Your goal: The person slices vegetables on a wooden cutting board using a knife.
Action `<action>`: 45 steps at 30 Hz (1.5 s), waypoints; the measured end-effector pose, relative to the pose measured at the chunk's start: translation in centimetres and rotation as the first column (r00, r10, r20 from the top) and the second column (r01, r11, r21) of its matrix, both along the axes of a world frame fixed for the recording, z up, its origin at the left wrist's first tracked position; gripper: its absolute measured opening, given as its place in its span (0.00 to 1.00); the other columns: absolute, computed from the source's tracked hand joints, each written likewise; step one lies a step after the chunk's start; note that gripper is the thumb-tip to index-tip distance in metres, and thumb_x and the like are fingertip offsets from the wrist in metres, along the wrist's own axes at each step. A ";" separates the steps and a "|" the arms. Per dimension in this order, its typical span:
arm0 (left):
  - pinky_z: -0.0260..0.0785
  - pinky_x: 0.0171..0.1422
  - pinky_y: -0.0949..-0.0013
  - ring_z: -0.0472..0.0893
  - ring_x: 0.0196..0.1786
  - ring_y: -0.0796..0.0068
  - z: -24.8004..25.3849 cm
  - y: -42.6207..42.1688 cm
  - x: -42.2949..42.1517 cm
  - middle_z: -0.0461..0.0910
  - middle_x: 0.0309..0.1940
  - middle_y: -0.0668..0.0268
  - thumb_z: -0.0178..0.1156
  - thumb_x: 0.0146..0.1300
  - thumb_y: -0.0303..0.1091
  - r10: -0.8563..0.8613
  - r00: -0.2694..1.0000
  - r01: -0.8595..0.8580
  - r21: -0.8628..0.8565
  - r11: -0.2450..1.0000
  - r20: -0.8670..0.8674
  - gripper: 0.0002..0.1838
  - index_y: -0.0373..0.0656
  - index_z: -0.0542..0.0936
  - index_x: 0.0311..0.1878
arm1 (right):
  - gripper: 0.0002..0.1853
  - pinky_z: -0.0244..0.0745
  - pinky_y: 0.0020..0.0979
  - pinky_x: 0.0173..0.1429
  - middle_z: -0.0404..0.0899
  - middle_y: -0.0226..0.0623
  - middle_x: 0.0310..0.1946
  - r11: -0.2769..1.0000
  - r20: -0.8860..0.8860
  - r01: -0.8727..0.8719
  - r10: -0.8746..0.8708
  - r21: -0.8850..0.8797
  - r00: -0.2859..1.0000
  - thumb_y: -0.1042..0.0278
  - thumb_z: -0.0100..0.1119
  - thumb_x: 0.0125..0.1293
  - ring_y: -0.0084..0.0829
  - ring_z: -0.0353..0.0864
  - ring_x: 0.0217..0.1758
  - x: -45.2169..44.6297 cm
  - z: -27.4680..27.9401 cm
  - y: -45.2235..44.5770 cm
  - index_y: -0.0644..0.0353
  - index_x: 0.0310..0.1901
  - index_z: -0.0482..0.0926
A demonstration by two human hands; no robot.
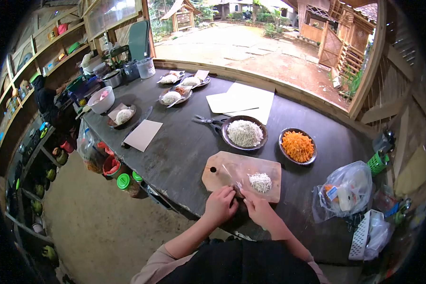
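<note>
On the wooden cutting board [209, 176] lies a small pile of thin white shreds [260, 182]. My right hand [259, 209] is closed at the board's near edge around a knife [232, 174], whose pale blade points up and to the left. Beside it, my left hand [220, 205] has its fingers pinched together against a small dark piece that I cannot make out, mostly covered by the fingers. Just beyond the board stands a dark bowl heaped with white shreds [244, 133]. To its right, another bowl holds chopped orange pieces [297, 146], like carrot.
Scissors [209, 120] lie left of the white heap, near paper sheets [251, 102]. Several plates with white food stand farther back, and a brown card [144, 135] lies at left. Plastic bags [348, 189] and a white basket [360, 235] occupy the right side.
</note>
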State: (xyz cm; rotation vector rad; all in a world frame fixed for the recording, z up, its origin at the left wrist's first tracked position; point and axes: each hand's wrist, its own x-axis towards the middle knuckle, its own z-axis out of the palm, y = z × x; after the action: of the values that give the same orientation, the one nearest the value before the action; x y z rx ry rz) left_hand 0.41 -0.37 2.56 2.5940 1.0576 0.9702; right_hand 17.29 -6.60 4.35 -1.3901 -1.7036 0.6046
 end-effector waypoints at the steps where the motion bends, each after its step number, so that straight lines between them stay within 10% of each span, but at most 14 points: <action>1: 0.72 0.59 0.58 0.79 0.55 0.57 -0.1 0.0 0.1 0.80 0.51 0.57 0.62 0.56 0.35 0.003 1.000 -0.003 0.001 1.000 0.004 0.15 0.37 0.80 0.44 | 0.18 0.77 0.43 0.48 0.81 0.57 0.45 1.000 0.004 -0.003 0.003 0.001 1.000 0.75 0.50 0.70 0.55 0.82 0.45 0.4 0.2 0.0 0.59 0.61 0.73; 4: 0.72 0.59 0.58 0.78 0.54 0.57 0.0 -0.1 0.1 0.79 0.52 0.58 0.62 0.57 0.36 0.015 0.999 -0.014 -0.013 1.000 0.050 0.16 0.37 0.81 0.46 | 0.20 0.79 0.39 0.40 0.83 0.51 0.39 0.967 -0.067 0.076 -0.095 -0.243 0.993 0.76 0.48 0.71 0.44 0.85 0.35 1.8 1.6 -0.3 0.56 0.63 0.71; 6: 0.69 0.61 0.58 0.76 0.58 0.63 0.2 0.3 0.0 0.78 0.53 0.62 0.60 0.59 0.39 -0.019 1.000 0.017 -0.079 0.997 -0.020 0.17 0.40 0.80 0.48 | 0.21 0.69 0.25 0.22 0.68 0.26 0.21 0.919 -0.242 0.067 -0.171 -0.389 0.955 0.73 0.42 0.75 0.17 0.70 0.18 3.0 2.6 -0.3 0.51 0.67 0.68; 15: 0.51 0.64 0.30 0.72 0.64 0.65 0.6 1.4 1.1 0.73 0.64 0.68 0.55 0.66 0.49 -0.014 0.968 0.020 0.021 1.000 -0.250 0.23 0.47 0.78 0.59 | 0.21 0.74 0.30 0.25 0.75 0.35 0.18 0.922 -0.162 0.196 -0.261 -0.333 0.952 0.73 0.48 0.73 0.24 0.77 0.18 4.9 4.9 -1.0 0.49 0.66 0.70; 29: 0.43 0.67 0.24 0.65 0.69 0.56 1.9 3.6 0.2 0.69 0.66 0.65 0.52 0.68 0.50 -0.146 0.923 0.129 -0.071 0.989 -0.355 0.23 0.52 0.76 0.62 | 0.21 0.75 0.33 0.28 0.78 0.44 0.19 0.934 -0.112 0.199 -0.240 -0.296 0.964 0.72 0.51 0.71 0.27 0.79 0.19 5.1 4.9 -1.0 0.51 0.65 0.71; 34: 0.39 0.69 0.23 0.59 0.74 0.53 2.6 3.5 0.7 0.62 0.72 0.64 0.49 0.69 0.54 -0.134 0.893 0.072 -0.158 0.985 -0.430 0.26 0.55 0.73 0.66 | 0.20 0.77 0.41 0.39 0.82 0.56 0.31 0.938 -0.010 0.227 -0.238 -0.262 0.971 0.71 0.53 0.70 0.51 0.85 0.35 5.0 4.2 -1.0 0.50 0.63 0.72; 35: 0.38 0.69 0.23 0.57 0.75 0.52 2.6 3.5 1.1 0.59 0.74 0.64 0.49 0.69 0.55 -0.144 0.889 0.065 -0.191 0.979 -0.435 0.27 0.56 0.72 0.67 | 0.20 0.77 0.41 0.39 0.82 0.56 0.31 0.938 -0.008 0.229 -0.239 -0.261 0.971 0.71 0.53 0.70 0.51 0.85 0.35 5.1 3.9 -0.9 0.50 0.63 0.72; 37: 0.37 0.69 0.22 0.55 0.76 0.51 2.4 3.6 1.5 0.56 0.76 0.64 0.48 0.70 0.56 -0.157 0.885 0.060 -0.226 0.972 -0.438 0.27 0.57 0.71 0.68 | 0.21 0.71 0.27 0.24 0.73 0.30 0.19 0.963 -0.029 0.208 -0.216 -0.173 0.976 0.72 0.51 0.72 0.20 0.73 0.17 5.1 3.3 -0.8 0.51 0.65 0.72; 45: 0.38 0.69 0.25 0.56 0.74 0.52 3.0 3.4 0.9 0.56 0.75 0.64 0.51 0.68 0.57 -0.141 0.897 0.044 -0.234 0.971 -0.418 0.26 0.60 0.72 0.66 | 0.21 0.72 0.28 0.25 0.75 0.34 0.19 0.965 -0.021 0.197 -0.204 -0.173 0.979 0.72 0.51 0.72 0.21 0.74 0.17 4.8 3.5 -0.8 0.52 0.65 0.72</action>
State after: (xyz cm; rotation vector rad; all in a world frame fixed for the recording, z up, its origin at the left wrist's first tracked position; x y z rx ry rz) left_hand 1.33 3.04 5.51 2.7001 1.0461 0.2314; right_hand 22.04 -7.45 7.87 -1.6382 -1.4852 0.6697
